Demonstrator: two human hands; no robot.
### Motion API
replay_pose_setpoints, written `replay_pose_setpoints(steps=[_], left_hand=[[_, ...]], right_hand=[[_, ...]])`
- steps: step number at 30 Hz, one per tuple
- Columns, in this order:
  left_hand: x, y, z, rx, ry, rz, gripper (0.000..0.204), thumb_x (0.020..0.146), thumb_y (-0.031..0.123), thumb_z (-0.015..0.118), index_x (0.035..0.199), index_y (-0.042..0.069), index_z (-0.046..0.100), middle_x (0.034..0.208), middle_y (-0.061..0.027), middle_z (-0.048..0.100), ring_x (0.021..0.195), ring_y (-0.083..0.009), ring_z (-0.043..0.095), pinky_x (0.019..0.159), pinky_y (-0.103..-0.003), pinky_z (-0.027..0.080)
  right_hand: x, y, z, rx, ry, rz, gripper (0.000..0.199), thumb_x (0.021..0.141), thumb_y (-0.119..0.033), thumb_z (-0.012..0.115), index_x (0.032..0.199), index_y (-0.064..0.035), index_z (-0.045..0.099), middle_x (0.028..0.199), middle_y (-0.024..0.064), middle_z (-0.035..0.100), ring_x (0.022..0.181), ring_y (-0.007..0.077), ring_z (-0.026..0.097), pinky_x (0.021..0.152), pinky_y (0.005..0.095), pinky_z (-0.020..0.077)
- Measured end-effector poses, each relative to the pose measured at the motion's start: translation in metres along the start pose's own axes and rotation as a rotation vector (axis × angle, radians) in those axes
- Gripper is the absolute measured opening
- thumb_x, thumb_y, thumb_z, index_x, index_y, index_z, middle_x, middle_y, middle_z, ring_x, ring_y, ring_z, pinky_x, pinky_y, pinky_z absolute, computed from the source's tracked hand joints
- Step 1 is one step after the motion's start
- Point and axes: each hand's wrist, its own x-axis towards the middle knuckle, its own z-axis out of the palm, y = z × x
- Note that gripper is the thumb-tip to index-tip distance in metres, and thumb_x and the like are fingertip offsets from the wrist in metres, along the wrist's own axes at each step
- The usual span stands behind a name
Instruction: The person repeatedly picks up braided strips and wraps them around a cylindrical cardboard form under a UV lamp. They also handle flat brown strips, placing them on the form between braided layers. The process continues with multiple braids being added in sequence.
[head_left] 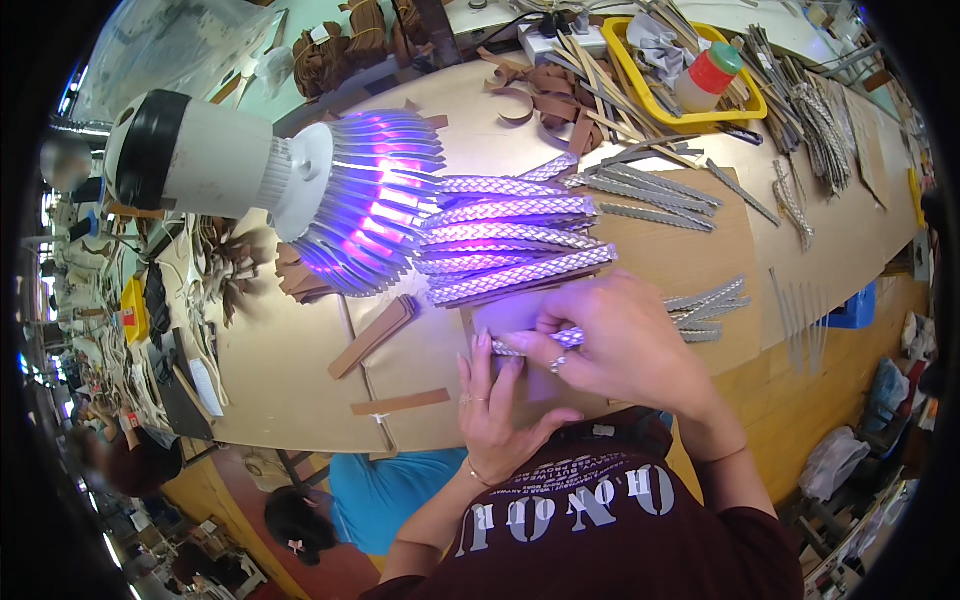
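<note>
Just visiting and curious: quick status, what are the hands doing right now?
Left hand flat on the table, fingertips on a silver braided strip. Right hand pinches that strip. More braided strips lie under the violet lamp. Nothing in the way.

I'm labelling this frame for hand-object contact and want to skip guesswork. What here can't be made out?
Head view:
- Braided strip in the hands: its middle is covered by the right hand, so its full length is hidden.
- Left hand: its fingertips lie on the strip's end, but its palm side is out of sight.
- Lamp: violet glare washes out the colour of the stacked braided strips.
- Yellow tray: its contents are too jumbled to sort.
</note>
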Motion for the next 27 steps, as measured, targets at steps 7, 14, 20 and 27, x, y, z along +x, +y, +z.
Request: replay_pose_setpoints(steps=[7, 14, 20, 27], left_hand=[[-0.003, -0.003, 0.004, -0.002, -0.015, 0.007, 0.095, 0.065, 0.053, 0.086, 0.133, -0.004, 0.05, 0.143, -0.0361, 0.04, 0.136, -0.0483, 0.039, 0.11, -0.06, 0.031], [0.001, 0.002, 0.002, 0.002, -0.026, 0.003, 0.095, 0.066, 0.054, 0.084, 0.133, -0.002, 0.048, 0.144, -0.0376, 0.037, 0.137, -0.0488, 0.038, 0.11, -0.06, 0.032], [0.007, 0.006, -0.001, 0.042, -0.023, -0.01, 0.092, 0.067, 0.054, 0.084, 0.131, -0.001, 0.049, 0.14, -0.0353, 0.044, 0.134, -0.048, 0.043, 0.108, -0.06, 0.034], [0.012, 0.009, -0.004, 0.094, -0.024, -0.005, 0.087, 0.067, 0.052, 0.085, 0.128, 0.0, 0.051, 0.135, -0.0327, 0.051, 0.13, -0.0468, 0.047, 0.105, -0.061, 0.037]], right_hand=[[0.002, -0.007, -0.001, 0.033, 0.014, -0.034, 0.034, 0.086, -0.041, 0.07, 0.078, -0.0084, 0.071, 0.068, 0.0111, 0.066, 0.065, 0.0327, 0.064, 0.06, 0.0399, 0.0483], [-0.018, 0.037, -0.01, 0.183, 0.041, 0.048, 0.037, 0.085, -0.038, 0.074, 0.077, -0.0032, 0.069, 0.06, 0.01, 0.061, 0.055, 0.0238, 0.059, 0.054, 0.0351, 0.0431], [-0.022, 0.05, -0.004, 0.269, 0.026, 0.131, 0.039, 0.086, -0.039, 0.074, 0.078, -0.0019, 0.069, 0.055, 0.0074, 0.056, 0.049, 0.0169, 0.05, 0.05, 0.0334, 0.0375], [-0.021, 0.057, -0.001, 0.361, 0.022, 0.173, 0.04, 0.085, -0.042, 0.075, 0.081, -0.0019, 0.07, 0.054, 0.005, 0.053, 0.05, 0.0134, 0.047, 0.049, 0.0321, 0.0352]])
